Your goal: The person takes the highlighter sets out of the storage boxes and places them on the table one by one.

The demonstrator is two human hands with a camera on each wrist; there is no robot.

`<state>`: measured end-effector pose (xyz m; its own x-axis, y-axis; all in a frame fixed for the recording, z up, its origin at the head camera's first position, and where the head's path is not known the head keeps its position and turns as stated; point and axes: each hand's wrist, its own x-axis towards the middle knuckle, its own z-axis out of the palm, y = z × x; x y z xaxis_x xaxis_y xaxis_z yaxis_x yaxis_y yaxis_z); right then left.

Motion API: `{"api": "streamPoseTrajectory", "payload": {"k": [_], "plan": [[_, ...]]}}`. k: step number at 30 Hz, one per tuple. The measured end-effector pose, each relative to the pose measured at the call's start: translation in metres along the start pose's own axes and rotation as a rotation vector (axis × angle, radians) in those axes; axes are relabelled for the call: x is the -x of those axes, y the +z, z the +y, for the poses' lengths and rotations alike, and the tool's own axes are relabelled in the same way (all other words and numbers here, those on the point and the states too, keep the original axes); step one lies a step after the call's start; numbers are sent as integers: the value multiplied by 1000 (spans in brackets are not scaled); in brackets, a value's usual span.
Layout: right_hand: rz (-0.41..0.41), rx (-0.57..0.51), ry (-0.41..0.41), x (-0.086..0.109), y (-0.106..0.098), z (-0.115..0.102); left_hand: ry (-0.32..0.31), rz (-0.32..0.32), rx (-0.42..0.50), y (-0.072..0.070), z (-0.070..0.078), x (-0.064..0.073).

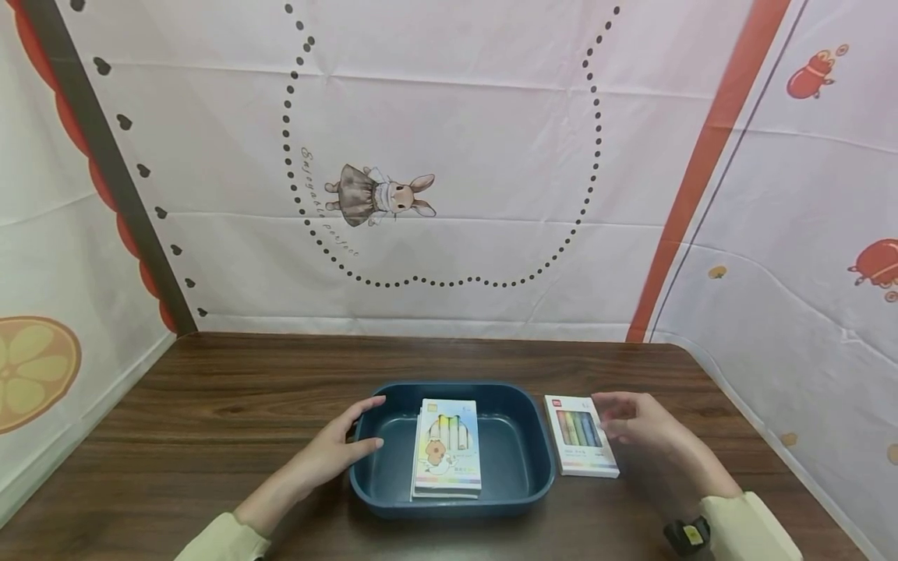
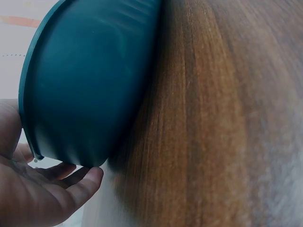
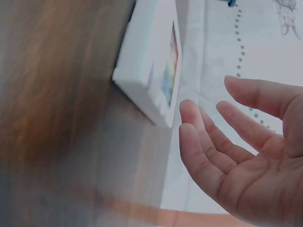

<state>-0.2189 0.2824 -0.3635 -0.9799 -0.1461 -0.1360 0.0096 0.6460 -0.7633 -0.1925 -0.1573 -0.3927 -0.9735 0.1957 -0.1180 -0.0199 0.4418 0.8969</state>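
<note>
Pale yellow fabric sleeves (image 1: 749, 523) lead to a left hand (image 1: 330, 450), fingers grasping a dark-blue, rounded rectangular tray (image 1: 449, 510) already holding stacked white illustrated cardboard boxes (image 1: 449, 448), and a right hand (image 1: 641, 425), fingers released, beside a white, colour-panelled cardboard box (image 1: 581, 438) on the brown wooden bench (image 1: 210, 436), apparently the only one left outside.

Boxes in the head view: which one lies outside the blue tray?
The white box on the table, beside the right hand, its front showing a dark panel with coloured sticks. The other boxes lie stacked inside the tray.
</note>
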Motion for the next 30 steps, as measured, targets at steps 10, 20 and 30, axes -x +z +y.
{"api": "streamPoseTrajectory", "payload": {"k": [10, 20, 30], "plan": [[-33, -23, -89, 2, 1, -21, -5, 3, -11, 0, -1, 0], [-102, -101, -169, 1, 7, -42, -8, -4, -11, -1, 0, -1], [-150, -133, -181, 0, 15, -58, 10, -10, -12, -1, -1, -1]]}}
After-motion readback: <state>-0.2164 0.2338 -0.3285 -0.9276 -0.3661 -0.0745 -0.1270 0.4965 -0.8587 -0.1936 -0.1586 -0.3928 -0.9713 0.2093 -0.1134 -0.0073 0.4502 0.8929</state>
